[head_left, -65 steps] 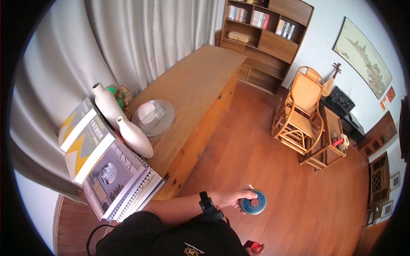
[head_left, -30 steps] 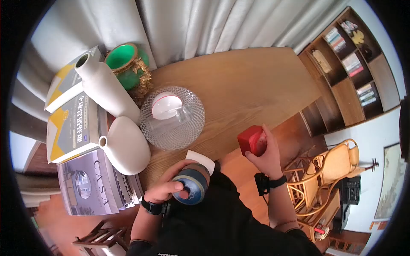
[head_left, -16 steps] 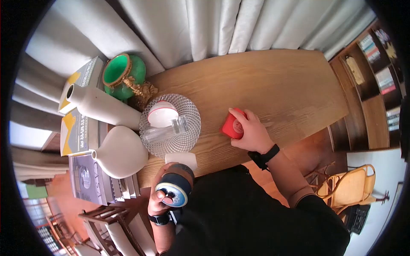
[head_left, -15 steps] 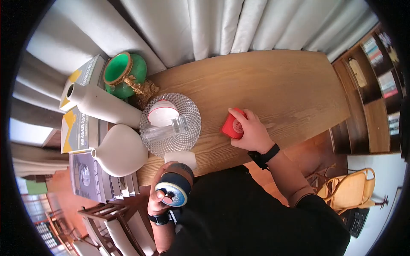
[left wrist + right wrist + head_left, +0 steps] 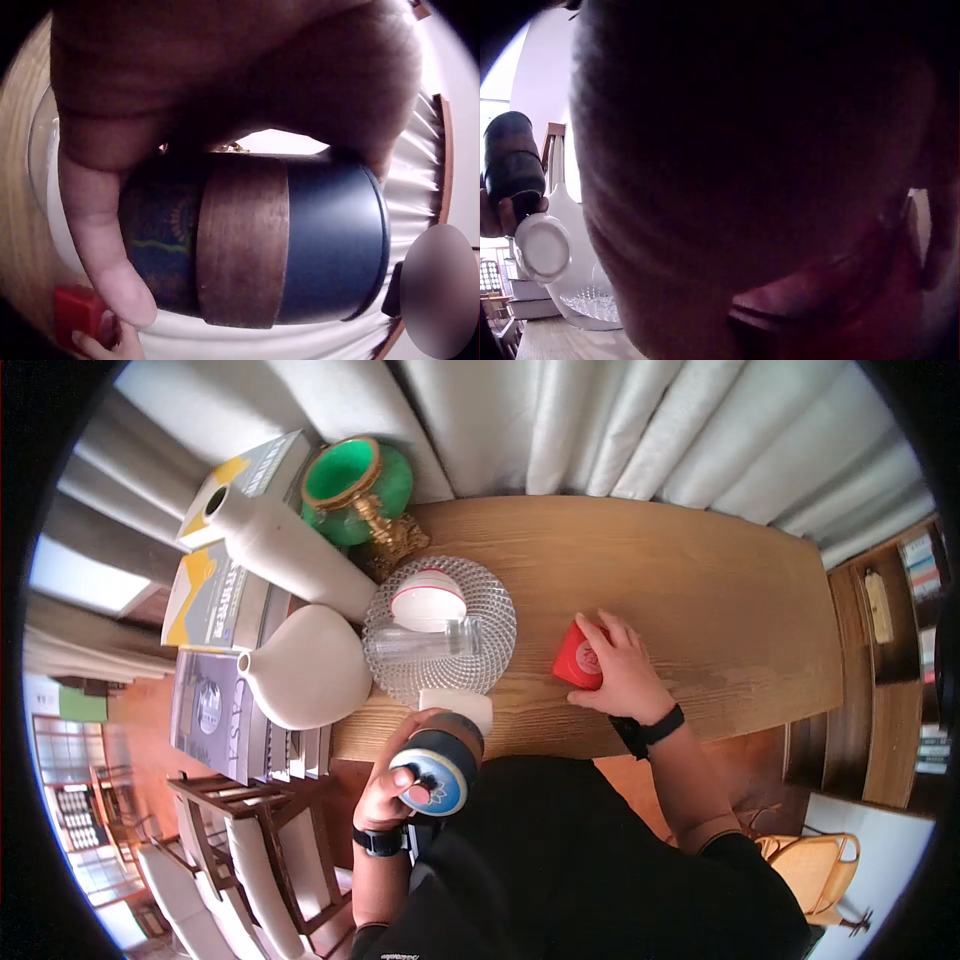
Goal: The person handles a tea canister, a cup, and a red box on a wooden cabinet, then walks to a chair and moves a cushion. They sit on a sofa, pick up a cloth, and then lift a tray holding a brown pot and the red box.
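Note:
My left hand (image 5: pixel 388 785) grips a blue round canister (image 5: pixel 437 780) with a pale flower pattern on its end, in front of the table edge. In the left wrist view a brown wood-like band (image 5: pixel 244 244) circles the canister. A small white cup-like piece (image 5: pixel 458 710) shows beside the canister, at the same hand's fingers; its round base (image 5: pixel 544 247) shows in the right wrist view. My right hand (image 5: pixel 632 678) holds a small red box (image 5: pixel 577 658) with a round emblem, low over the tabletop. My palm hides most of the box in the right wrist view.
On the wooden table (image 5: pixel 700 600), a cut-glass plate (image 5: pixel 490 595) bears a red-rimmed white bowl (image 5: pixel 430 603) and a clear glass (image 5: pixel 425 640). Left of it are two white vases (image 5: pixel 310 665), a green pot (image 5: pixel 390 485) and stacked books (image 5: pixel 215 705). Chairs (image 5: pixel 255 860) stand at lower left.
The view has swung from the room to the tabletop. My right hand has brought the red box over the table, then stayed there. My left hand has kept the canister, now near the table edge.

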A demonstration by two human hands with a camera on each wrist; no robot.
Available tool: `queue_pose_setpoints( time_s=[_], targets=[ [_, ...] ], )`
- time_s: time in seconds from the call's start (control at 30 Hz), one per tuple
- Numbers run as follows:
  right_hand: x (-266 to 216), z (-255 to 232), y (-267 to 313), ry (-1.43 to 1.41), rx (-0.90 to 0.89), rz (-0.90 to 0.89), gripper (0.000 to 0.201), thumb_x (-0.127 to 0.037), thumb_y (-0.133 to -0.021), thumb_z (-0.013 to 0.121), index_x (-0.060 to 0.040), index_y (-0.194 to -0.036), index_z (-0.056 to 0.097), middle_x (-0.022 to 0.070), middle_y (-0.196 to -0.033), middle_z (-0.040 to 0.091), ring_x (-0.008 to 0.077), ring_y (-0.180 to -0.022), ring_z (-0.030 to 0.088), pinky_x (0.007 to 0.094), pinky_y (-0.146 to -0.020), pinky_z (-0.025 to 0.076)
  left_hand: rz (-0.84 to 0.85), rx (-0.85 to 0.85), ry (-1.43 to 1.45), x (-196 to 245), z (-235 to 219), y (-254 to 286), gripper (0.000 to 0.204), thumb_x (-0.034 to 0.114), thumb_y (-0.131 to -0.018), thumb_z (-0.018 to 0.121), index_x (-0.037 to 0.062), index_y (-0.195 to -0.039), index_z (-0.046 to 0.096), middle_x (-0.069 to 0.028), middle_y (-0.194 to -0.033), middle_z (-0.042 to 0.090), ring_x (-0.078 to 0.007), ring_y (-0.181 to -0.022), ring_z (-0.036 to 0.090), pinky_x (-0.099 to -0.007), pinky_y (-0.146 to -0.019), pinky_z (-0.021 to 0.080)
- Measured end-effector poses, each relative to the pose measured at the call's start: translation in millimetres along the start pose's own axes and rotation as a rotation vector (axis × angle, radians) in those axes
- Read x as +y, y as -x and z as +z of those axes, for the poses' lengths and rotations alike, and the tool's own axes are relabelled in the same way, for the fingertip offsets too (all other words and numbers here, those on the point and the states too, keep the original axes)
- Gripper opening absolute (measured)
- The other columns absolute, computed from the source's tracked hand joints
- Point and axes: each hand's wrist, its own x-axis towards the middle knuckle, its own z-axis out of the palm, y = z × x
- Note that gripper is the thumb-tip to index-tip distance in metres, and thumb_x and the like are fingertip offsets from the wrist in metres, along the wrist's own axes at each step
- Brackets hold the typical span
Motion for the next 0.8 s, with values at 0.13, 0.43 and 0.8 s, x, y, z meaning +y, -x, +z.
queue_pose_setpoints(
  time_s=[0.13, 0.43, 0.8],
  targets=[
    [-31, -31, 4, -0.094, 0.039, -0.168, 0.113, -0.038, -0.062, 0.092, -0.0095, -0.154, 0.034, 0.0255, -0.151, 0.037, 0.0411, -0.139, 0.040, 0.0462, -0.116, 0.035, -0.025, -0.048, -0.063, -1, -1, -6, 0.104, 0.049, -0.070, 0.077, -0.0063, -0.147, 0.034, -0.0239, -0.129, 0.057, -0.0319, -0.111, 0.064, -0.0417, -0.093, 0.055],
    [-88, -4, -4, -0.626, -0.355, -0.406, 0.107, -0.024, -0.071, 0.089, -0.0071, -0.157, 0.027, 0.0244, -0.145, 0.047, 0.0391, -0.131, 0.051, 0.0435, -0.109, 0.042, -0.069, -0.221, -0.214, 18, 26, -19, 0.105, 0.047, -0.071, 0.079, -0.0061, -0.148, 0.032, -0.0198, -0.132, 0.056, -0.0280, -0.118, 0.060, -0.0359, -0.103, 0.046],
    [-67, -5, -19, -0.485, 0.025, -0.296, 0.085, -0.012, -0.074, 0.082, -0.0013, -0.147, 0.039, 0.0264, -0.135, 0.054, 0.0426, -0.124, 0.055, 0.0440, -0.105, 0.046, 0.125, -0.128, -0.124, 13, 1, -20, 0.111, 0.050, -0.069, 0.081, -0.0048, -0.151, 0.030, -0.0206, -0.140, 0.051, -0.0292, -0.124, 0.057, -0.0373, -0.105, 0.046]
  ],
)
